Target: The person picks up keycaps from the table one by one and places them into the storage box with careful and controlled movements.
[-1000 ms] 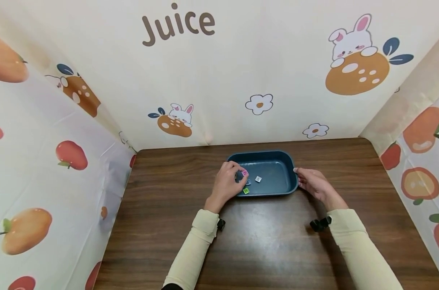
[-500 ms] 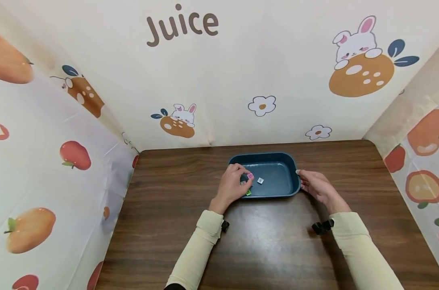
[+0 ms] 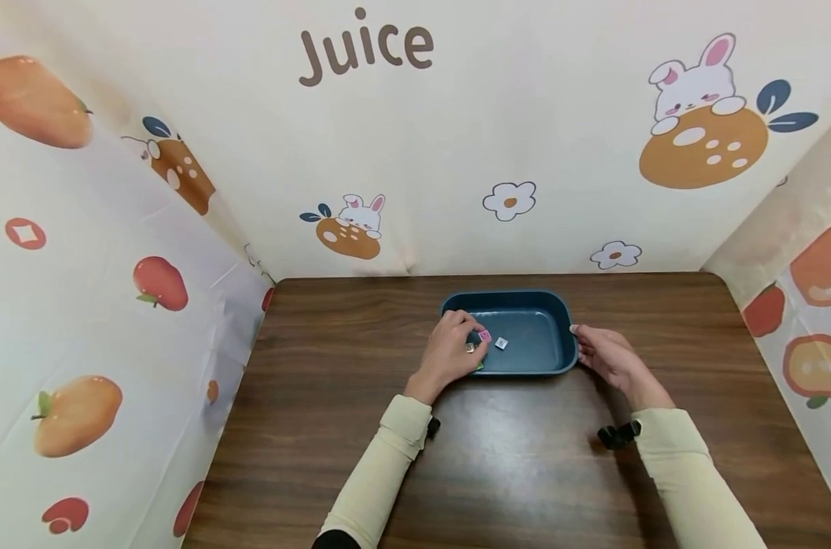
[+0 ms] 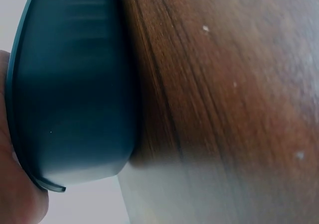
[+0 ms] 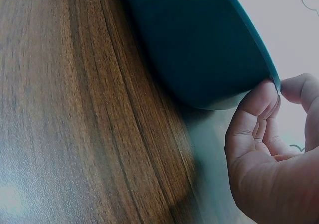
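A dark blue rectangular tray (image 3: 535,339) rests on the wooden table in the head view. My left hand (image 3: 446,354) reaches over its left end, pinching a small pink cube (image 3: 485,335) between thumb and finger. Just right of that lies a small white cube (image 3: 501,344) on the tray floor. A green cube (image 3: 480,366) shows only partly beneath the left thumb. At the right end, my right hand (image 3: 614,358) pinches the tray's rim; the right wrist view shows its thumb and fingers (image 5: 261,99) on either side of it. The left wrist view hides the pink cube behind the tray wall.
The brown wooden table (image 3: 511,457) extends in front of the tray and to both sides. A printed cloth (image 3: 559,137) stands behind the table, with more cloth at left and right. Black wrist devices (image 3: 619,435) sit by the cuffs.
My left hand has shifted slightly right with the pink cube, nearer the white one. It now covers a blue cube and more of the green one. The right hand keeps its grip; the head view has panned.
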{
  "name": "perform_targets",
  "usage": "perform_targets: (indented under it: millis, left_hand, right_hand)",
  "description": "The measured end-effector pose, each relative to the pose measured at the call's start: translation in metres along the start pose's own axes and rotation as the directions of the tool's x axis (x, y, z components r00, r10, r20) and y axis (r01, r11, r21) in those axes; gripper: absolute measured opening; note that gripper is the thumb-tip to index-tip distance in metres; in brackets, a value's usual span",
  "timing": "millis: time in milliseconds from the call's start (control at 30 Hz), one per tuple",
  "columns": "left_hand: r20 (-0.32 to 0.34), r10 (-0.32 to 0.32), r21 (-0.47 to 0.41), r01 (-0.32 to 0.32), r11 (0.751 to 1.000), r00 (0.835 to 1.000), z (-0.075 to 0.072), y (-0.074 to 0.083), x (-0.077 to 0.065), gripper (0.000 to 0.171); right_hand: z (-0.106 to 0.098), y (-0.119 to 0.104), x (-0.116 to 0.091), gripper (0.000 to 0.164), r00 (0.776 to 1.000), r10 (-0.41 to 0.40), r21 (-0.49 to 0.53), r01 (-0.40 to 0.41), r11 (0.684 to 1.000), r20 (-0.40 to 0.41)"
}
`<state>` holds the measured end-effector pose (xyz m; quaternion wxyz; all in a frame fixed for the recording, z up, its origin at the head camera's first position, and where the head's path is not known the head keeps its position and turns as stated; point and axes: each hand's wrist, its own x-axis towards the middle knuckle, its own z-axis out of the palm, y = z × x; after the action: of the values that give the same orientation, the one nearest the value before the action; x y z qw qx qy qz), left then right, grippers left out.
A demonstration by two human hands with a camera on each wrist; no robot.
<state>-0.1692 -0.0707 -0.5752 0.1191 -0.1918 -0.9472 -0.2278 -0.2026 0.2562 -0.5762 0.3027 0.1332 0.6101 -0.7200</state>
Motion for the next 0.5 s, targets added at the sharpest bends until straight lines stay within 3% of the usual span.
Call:
perform_targets:
  millis: [500]
  left_hand:
    - [0.012, -0.031, 0.019, 0.031, 0.999, 0.999, 0.0025, 0.0020, 0.0010, 0.020]
  right_hand:
    - [0.0015, 0.0005, -0.0038, 0.030, 1.000, -0.021, 0.008, 0.021, 1.000, -0.002]
